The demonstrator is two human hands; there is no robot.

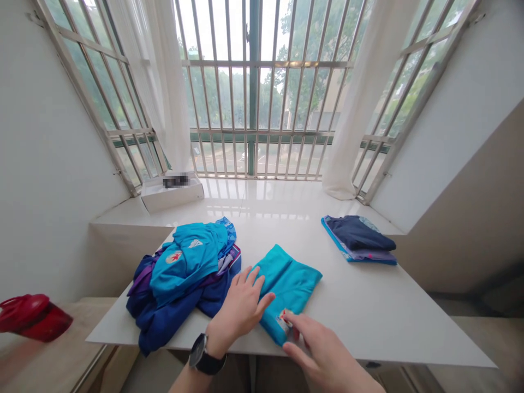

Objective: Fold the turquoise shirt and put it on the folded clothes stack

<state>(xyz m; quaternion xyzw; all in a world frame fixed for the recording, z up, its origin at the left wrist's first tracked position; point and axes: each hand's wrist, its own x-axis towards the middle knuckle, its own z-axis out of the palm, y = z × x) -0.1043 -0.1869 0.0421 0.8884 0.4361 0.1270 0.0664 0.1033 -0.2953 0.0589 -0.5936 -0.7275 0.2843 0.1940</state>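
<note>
Touching 1 folded turquoise garment [290, 275], left hand [240, 307] fingers spread, right hand [325, 346] thumb-index apart at 1 unreadable logo [281, 321]; 1 clothes pile [188, 273], 1 folded stack [360, 234].

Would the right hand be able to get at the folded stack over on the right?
Probably yes: the right hand is at the turquoise garment, and nothing visible stands between that hand and the folded stack.

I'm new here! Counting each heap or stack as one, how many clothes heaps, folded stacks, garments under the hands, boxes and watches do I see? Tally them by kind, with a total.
Loose clothes heap: 1
Folded clothes stack: 1
Folded turquoise garment under the hands: 1
White box: 1
Wristwatch: 1
Total: 5
</note>
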